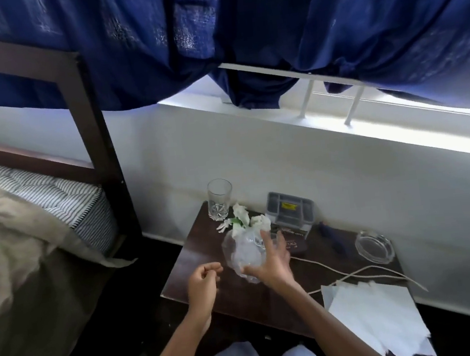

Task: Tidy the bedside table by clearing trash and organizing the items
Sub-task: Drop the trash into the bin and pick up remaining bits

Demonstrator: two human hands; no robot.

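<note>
Two grips are raised over the dark desk [197, 248] right now. The right grip [272, 263] is spread wide, fingers fanned and nearly straight, and its palm and thumb are laid against a crumpled clear plastic wrapper [243, 253]. Nothing is clenched there; the plastic is only touched. The left grip [204, 281] is curled in on itself just left of that plastic, thumb tip met by the forefinger, and nothing can be seen held inside it. Just beyond the right grip's fingertips, crumpled white tissues [250, 222] are heaped, touching the top of the plastic. Farther beyond and to the left, a cut-glass tumbler [220, 199] is stood upright at the desk's back corner. Beyond the right grip and slightly to its right, a grey compartment box [289, 209] is set against the wall, with a dark book [294, 245] lying in front of it, near the fingertips. To the right of the right grip a pale cord [315, 262] is trailed across the desk. A blue object [331, 234], too blurred to be named, lies beyond it, and a clear glass ashtray [374, 247] is placed well apart at the far right. Nearer than the cord, white paper sheets [373, 317] are hung over the desk's right front corner.
</note>
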